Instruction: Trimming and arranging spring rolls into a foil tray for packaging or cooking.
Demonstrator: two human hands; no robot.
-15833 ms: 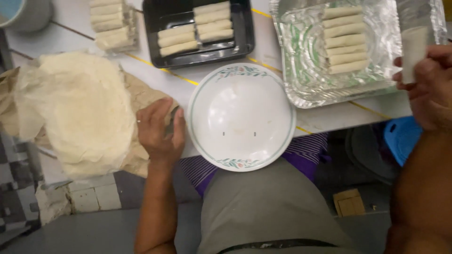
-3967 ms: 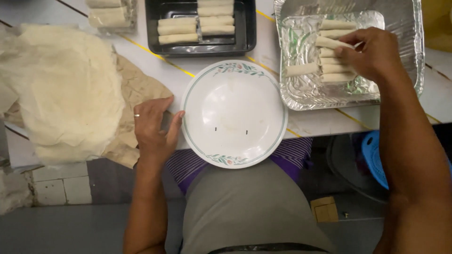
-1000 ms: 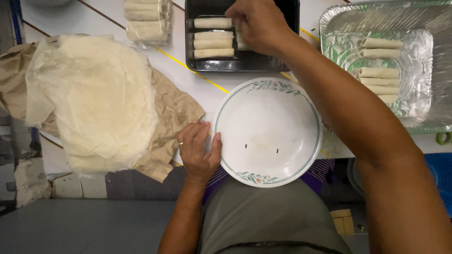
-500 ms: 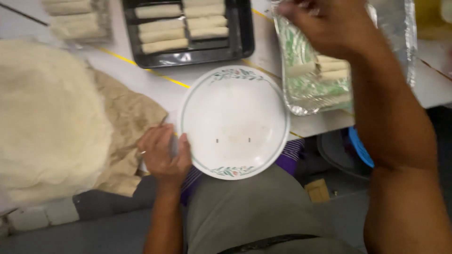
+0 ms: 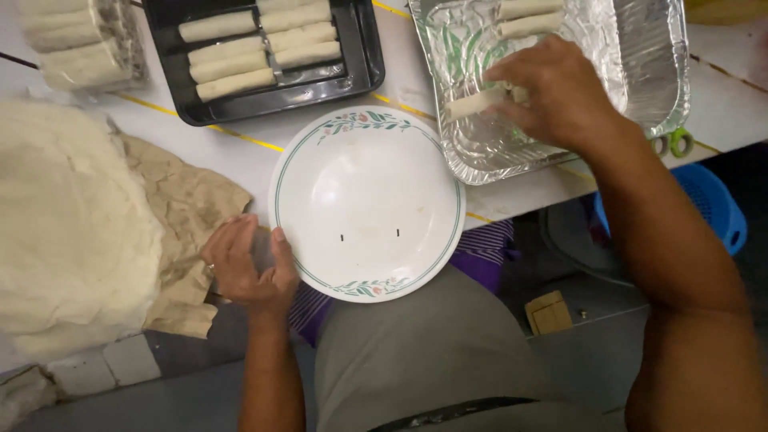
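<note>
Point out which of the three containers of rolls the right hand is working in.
The foil tray at right. The right hand holds a roll over it; the black tray and clear container sit untouched.

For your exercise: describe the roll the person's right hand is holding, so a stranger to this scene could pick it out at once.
Start at the foil tray, the shiny pan right of the white plate. Over its crinkled floor the right hand pinches one pale wrapped roll. Unlike the other rolls in the tray, lying at its far end, this one sits alone in the fingers, nearer the plate.

Head-worn view, straight down, close
</note>
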